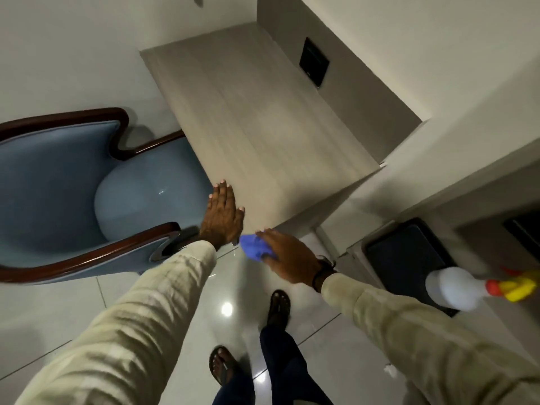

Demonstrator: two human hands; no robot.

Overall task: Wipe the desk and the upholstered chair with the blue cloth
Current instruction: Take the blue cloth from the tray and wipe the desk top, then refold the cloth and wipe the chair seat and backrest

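The light wood-grain desk (257,112) runs from the centre up toward the wall. My left hand (223,214) lies flat and open on its near corner, fingers together pointing away from me. Just beside that corner my right hand (287,254) grips the crumpled blue cloth (254,247), held over the floor at the desk's near edge. The upholstered chair (73,182), pale blue with a dark wooden frame, stands at the left, its seat pushed partly under the desk and its near armrest touching my left wrist.
A white spray bottle (455,287) with a yellow and red trigger sits on a ledge at the right, above a dark bin (409,258). A black panel (315,61) is set in the wall behind the desk. Glossy tiled floor and my sandalled feet (277,305) are below.
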